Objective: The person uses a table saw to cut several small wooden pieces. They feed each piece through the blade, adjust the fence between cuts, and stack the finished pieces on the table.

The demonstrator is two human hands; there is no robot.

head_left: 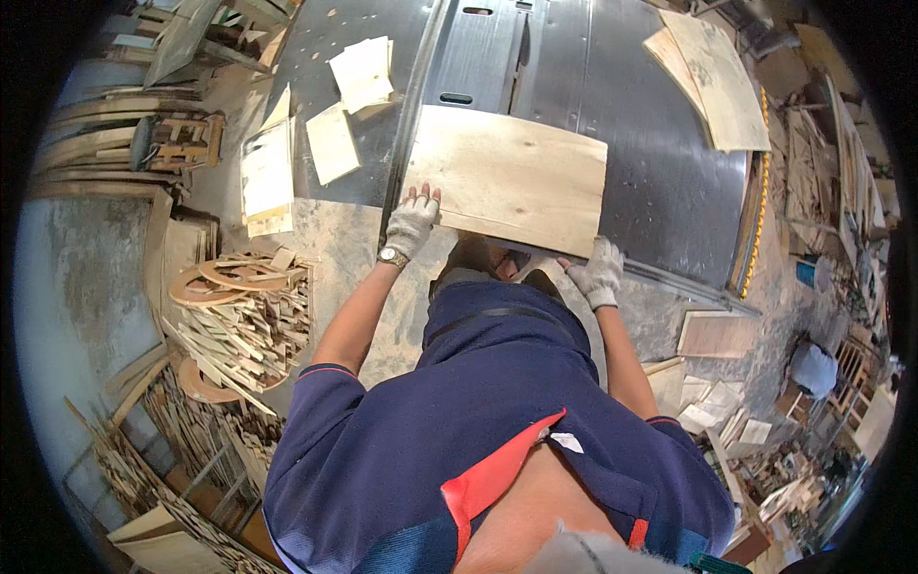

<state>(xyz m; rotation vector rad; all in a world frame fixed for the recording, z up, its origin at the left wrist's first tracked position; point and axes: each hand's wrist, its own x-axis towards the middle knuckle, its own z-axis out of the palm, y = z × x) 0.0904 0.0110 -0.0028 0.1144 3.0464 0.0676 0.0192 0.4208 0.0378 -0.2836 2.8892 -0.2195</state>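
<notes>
A pale rectangular plywood board (516,177) lies on the grey metal saw table (660,191), across its near edge. My left hand (413,220), in a whitish fingertip-less glove, holds the board's near left corner, its bare fingertips at the edge. At the near right corner, my gloved right hand (598,274) grips the board, with the thumb side against its near edge. Beyond the board, a narrow dark slot (521,62) runs away from me through the table's middle strip. A metal rail (406,124) passes close by the board's left side.
Small plywood pieces (363,77) lie on the table's left part, with a stack (268,177) at its left edge. Larger boards (712,81) rest at the far right. Wood offcuts (244,325) are heaped at left, and more scraps (717,407) lie at right.
</notes>
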